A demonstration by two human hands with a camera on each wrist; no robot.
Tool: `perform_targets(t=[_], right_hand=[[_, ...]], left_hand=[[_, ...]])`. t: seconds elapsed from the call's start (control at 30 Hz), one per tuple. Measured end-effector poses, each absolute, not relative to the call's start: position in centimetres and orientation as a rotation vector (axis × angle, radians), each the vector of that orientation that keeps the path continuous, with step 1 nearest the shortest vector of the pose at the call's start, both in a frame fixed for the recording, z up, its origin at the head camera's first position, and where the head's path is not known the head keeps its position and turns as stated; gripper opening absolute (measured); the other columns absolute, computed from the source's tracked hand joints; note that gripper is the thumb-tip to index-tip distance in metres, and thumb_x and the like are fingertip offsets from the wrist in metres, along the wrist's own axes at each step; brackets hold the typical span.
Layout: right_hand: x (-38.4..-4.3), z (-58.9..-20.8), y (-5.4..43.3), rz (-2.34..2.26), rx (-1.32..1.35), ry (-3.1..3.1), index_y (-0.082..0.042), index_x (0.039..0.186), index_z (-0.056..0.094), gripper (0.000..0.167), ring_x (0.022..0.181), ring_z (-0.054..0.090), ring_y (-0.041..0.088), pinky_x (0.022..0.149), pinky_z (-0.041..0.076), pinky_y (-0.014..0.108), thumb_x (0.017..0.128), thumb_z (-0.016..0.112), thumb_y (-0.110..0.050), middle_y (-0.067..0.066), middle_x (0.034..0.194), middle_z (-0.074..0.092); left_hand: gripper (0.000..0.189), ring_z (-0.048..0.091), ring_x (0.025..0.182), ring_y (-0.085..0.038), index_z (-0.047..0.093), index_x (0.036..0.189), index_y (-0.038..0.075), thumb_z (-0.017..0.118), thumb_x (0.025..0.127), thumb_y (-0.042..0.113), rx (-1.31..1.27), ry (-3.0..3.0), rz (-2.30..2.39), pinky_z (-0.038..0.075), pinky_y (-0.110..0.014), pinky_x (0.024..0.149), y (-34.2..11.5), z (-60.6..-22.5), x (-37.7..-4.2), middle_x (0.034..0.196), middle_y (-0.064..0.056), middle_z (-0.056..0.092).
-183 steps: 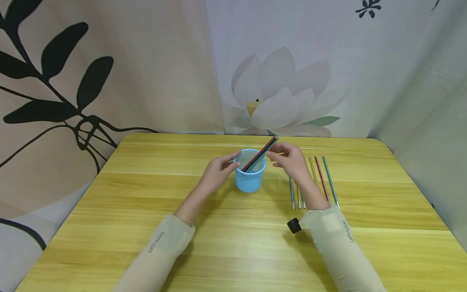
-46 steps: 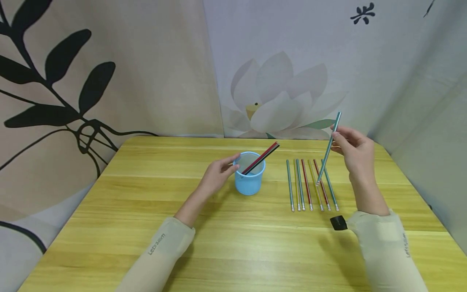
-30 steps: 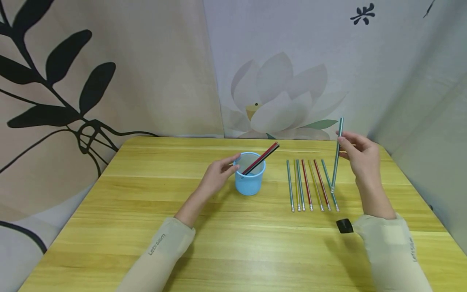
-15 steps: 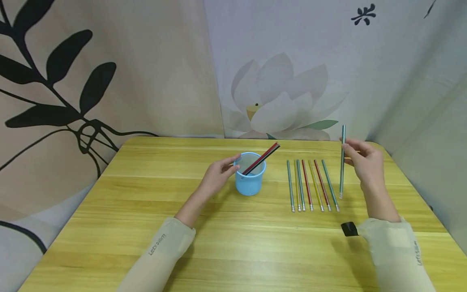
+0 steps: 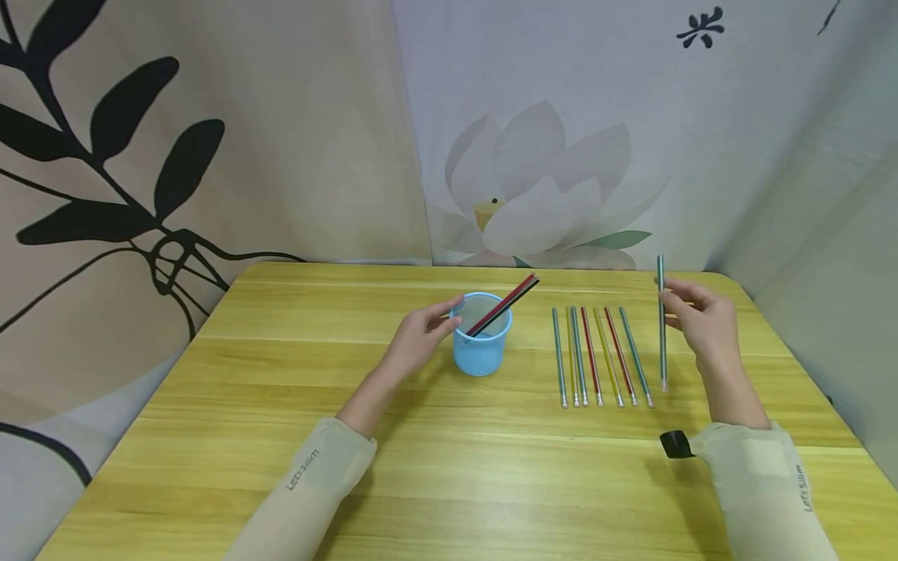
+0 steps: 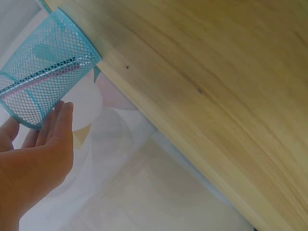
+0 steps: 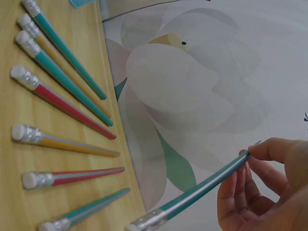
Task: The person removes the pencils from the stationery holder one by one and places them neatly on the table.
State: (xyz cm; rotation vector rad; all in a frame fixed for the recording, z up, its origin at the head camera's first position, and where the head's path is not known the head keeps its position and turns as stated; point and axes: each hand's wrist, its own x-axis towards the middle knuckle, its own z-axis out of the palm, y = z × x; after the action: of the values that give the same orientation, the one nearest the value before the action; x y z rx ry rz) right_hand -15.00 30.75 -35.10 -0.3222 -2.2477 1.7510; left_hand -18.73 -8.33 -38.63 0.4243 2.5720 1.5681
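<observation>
My left hand [image 5: 417, 335] holds the blue mesh pencil cup [image 5: 479, 357] near its rim, thumb and fingers on its side. Dark and red pencils [image 5: 503, 305] lean to the right inside the cup; the left wrist view shows them through the mesh [image 6: 53, 72]. Further right, my right hand [image 5: 710, 323] pinches a green striped pencil [image 5: 662, 343] near its upper end. That pencil stands nearly upright, with its eraser end down, close to the table. To its left lie several green, yellow and red pencils [image 7: 67, 108] in a row, eraser ends toward me.
Everything rests on a wooden table [image 5: 449, 467]. Behind its far edge hangs a curtain [image 5: 316, 140] printed with leaves and a flower. A small black object [image 5: 677, 444] sits at the right sleeve's cuff.
Two green pencils no longer show in the cup. The right hand has moved right, away from the cup, and now lowers a green pencil beyond the row's right end. The left hand stays at the cup.
</observation>
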Motion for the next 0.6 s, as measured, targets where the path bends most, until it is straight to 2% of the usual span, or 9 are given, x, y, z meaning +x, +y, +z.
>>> perform_targets(t=[0.27,0.6], right_hand=[[-15.2,-36.0,31.3,1.643,-0.358,-2.373,-0.003,0.137,0.059,0.043,0.08,0.059,-0.006,0.069,0.055,0.008,0.1,0.059,-0.024,-0.021,0.091,0.057],[-15.4,-37.0,32.0,1.605,-0.385,-2.452,-0.003,0.139,0.057,0.045,0.081,0.057,-0.007,0.071,0.056,0.009,0.101,0.058,-0.027,-0.019,0.091,0.056]], left_hand=[[0.043,0.062,0.127,-0.029,0.055,0.144,0.019,0.058,0.102,0.027,0.429,2.578,1.564,0.051,-0.045,0.107,-8.3,-38.6,-18.8,0.148,-0.007,0.055],[0.045,0.061,0.128,-0.029,0.053,0.145,0.021,0.058,0.101,0.027,0.425,2.572,1.565,0.051,-0.045,0.107,-8.3,-38.5,-18.6,0.149,-0.007,0.054]])
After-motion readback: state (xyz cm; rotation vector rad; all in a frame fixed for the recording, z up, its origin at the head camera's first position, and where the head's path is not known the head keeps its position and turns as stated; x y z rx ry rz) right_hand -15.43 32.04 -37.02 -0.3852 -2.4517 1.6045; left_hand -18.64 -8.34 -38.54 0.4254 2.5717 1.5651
